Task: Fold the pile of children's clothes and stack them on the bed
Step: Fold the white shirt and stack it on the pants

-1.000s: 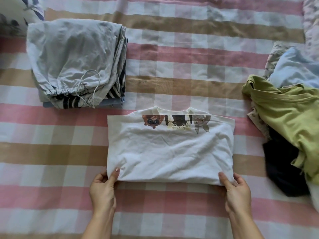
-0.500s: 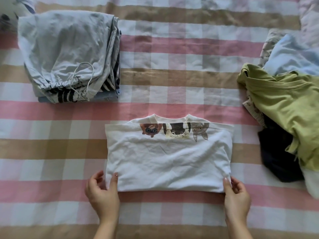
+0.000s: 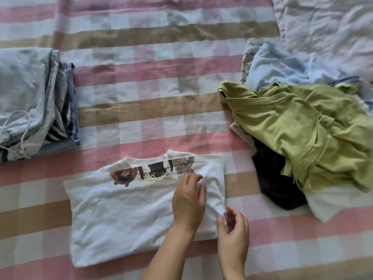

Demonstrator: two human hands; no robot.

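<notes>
Leftmost, a stack of folded clothes topped by a pale grey drawstring garment sits at the far-left edge of the pink, tan and white checked bedsheet, with striped and blue layers showing at its side. Near centre lies the white folded t-shirt with three cartoon animal faces, flat on the sheet, neckline on the far side, well apart from the stack. The left hand rests on the shirt's right part, fingers bent and gripping a raised ridge of cloth (blurry there, so the grip is not crisp). Just right of it the right hand pinches the shirt's near-right edge between thumb and fingertips, lifting that bit off the sheet. Right of the shirt is the unfolded pile: a crumpled olive-green top over a dark navy garment, and a light blue garment behind them. Far right, a rumpled pale quilt.
</notes>
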